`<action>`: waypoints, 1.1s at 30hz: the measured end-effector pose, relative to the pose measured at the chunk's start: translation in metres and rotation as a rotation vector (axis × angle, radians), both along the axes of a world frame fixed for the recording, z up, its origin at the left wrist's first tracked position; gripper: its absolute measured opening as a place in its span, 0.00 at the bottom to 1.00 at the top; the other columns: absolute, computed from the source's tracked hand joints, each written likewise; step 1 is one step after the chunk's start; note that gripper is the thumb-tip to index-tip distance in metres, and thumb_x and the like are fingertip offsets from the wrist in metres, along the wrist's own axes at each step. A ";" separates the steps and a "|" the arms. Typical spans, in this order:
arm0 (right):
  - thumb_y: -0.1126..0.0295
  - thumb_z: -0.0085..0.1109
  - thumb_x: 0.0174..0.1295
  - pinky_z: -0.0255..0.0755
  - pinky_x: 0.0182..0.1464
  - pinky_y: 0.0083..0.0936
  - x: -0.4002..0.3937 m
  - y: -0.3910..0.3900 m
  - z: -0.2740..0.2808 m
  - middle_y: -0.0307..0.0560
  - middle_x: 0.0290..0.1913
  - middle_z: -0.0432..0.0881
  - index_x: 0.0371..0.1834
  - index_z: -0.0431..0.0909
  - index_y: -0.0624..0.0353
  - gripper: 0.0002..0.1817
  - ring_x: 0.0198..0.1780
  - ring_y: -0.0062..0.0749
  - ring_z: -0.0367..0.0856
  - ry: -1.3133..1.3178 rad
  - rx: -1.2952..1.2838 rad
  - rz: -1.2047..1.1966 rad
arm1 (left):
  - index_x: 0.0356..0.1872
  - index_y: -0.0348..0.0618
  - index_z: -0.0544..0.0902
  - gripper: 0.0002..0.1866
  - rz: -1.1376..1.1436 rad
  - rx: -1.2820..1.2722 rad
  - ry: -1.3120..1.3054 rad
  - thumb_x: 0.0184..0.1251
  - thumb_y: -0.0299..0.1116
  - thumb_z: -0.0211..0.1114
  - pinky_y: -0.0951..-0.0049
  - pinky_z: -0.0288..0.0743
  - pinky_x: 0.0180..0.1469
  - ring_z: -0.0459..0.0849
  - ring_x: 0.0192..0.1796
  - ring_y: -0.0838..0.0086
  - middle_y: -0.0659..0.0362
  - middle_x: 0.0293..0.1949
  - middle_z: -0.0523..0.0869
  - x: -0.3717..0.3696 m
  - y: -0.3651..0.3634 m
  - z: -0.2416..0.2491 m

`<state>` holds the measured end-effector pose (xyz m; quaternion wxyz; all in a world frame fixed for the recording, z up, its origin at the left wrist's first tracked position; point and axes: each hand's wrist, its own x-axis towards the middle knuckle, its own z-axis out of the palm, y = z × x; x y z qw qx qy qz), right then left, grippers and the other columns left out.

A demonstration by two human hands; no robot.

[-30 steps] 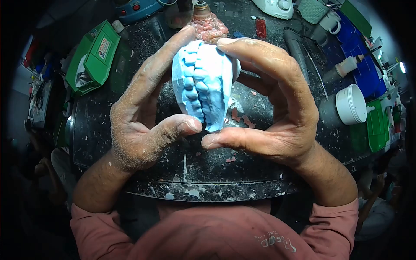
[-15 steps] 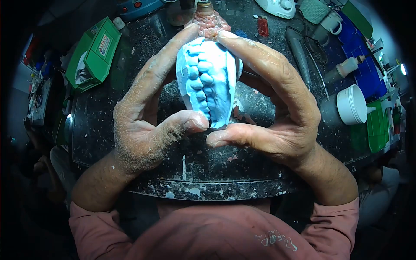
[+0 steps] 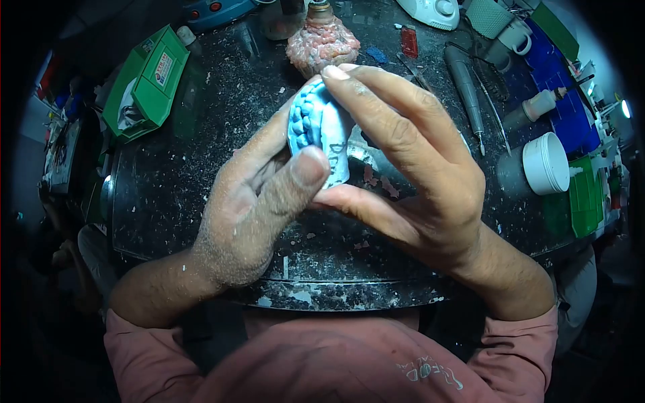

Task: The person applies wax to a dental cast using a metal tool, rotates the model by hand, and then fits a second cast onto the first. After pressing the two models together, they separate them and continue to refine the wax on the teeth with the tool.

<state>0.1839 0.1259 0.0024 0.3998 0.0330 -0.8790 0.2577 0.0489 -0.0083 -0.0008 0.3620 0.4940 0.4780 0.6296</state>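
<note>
Between my hands, above the dark table, is a blue-white dental model with rows of teeth along its left side and dark handwriting on its pale right face. My left hand grips it from the left, the dusty thumb over its lower front and the fingers partly hidden behind. My right hand holds its top with the fingertips and its bottom edge with the thumb. Just beyond the model stands a lumpy pink-coated burner-like jar with a metal neck.
The speckled black table bears a green bin at left. To the right are a grey handpiece, a white tub, a mug, blue trays and a small red block.
The model has been turned, so its side with handwriting now shows. My hands have come closer together around it, and more of the pink jar is visible.
</note>
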 end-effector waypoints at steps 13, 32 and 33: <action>0.66 0.72 0.49 0.65 0.66 0.40 -0.005 0.007 0.003 0.64 0.61 0.74 0.62 0.69 0.74 0.37 0.65 0.52 0.71 0.103 0.172 0.097 | 0.73 0.32 0.36 0.46 -0.119 0.048 -0.192 0.69 0.44 0.56 0.61 0.49 0.73 0.55 0.74 0.62 0.44 0.72 0.52 0.014 -0.005 0.001; 0.64 0.76 0.45 0.56 0.71 0.44 0.000 -0.001 0.015 0.63 0.65 0.69 0.66 0.64 0.72 0.45 0.70 0.51 0.65 -0.070 0.050 0.070 | 0.62 0.28 0.67 0.32 0.119 -0.029 -0.111 0.57 0.29 0.67 0.67 0.68 0.65 0.76 0.60 0.68 0.49 0.56 0.77 -0.004 -0.001 0.005; 0.62 0.77 0.44 0.54 0.73 0.43 0.000 0.008 0.012 0.62 0.65 0.69 0.68 0.61 0.72 0.49 0.70 0.48 0.64 -0.017 -0.029 0.053 | 0.62 0.28 0.67 0.33 0.131 0.039 -0.103 0.56 0.30 0.69 0.66 0.67 0.65 0.76 0.61 0.67 0.49 0.56 0.77 -0.007 0.001 0.003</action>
